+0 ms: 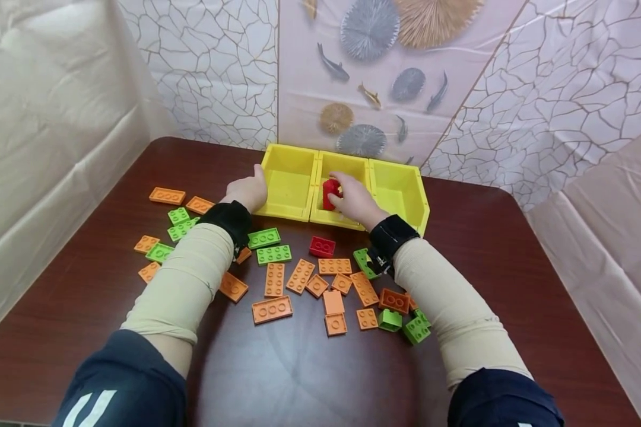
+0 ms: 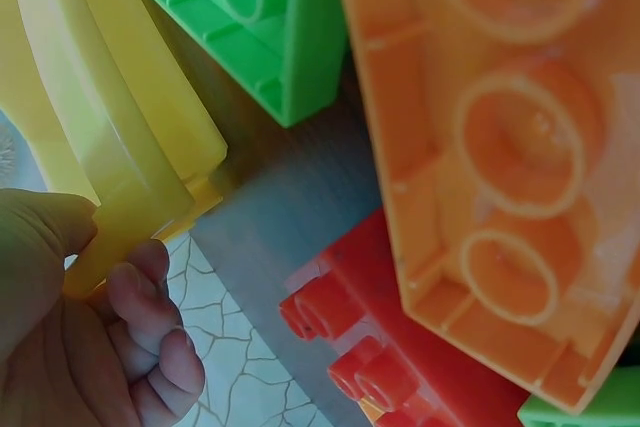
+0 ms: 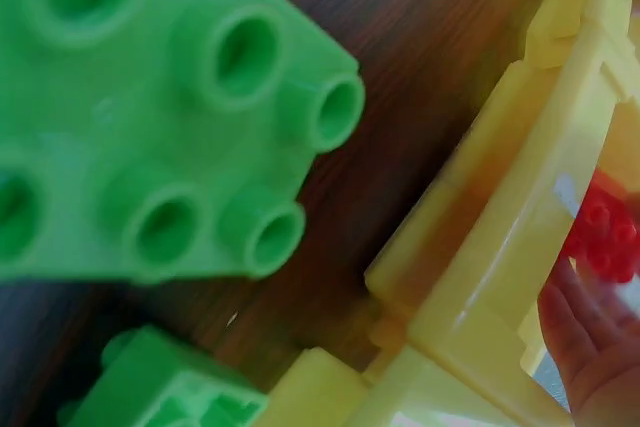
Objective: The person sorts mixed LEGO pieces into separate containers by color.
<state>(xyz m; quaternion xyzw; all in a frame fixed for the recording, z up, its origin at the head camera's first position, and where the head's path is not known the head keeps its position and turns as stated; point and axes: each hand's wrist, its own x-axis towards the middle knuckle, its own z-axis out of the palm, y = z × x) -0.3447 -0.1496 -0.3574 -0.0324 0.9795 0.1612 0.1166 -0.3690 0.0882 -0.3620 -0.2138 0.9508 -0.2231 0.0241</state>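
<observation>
A yellow three-compartment bin point(image 1: 289, 188) stands at the back of the table. My left hand point(image 1: 248, 191) is at its left end; in the left wrist view the thumb and curled fingers pinch the yellow rim point(image 2: 125, 237). Over the middle compartment, my right hand point(image 1: 357, 200) holds a red building brick point(image 1: 329, 194) between thumb and fingers. The right wrist view shows red studs point(image 3: 605, 232) at the fingertips, partly cut off by the frame. How many red pieces lie in that compartment is hidden by the hand.
Another red brick point(image 1: 322, 247) lies in front of the bin. Several orange bricks point(image 1: 272, 309) and green bricks point(image 1: 274, 254) are scattered across the dark table point(image 1: 299, 379), some under the forearms. A patterned cloth point(image 1: 219, 65) hangs behind the bin.
</observation>
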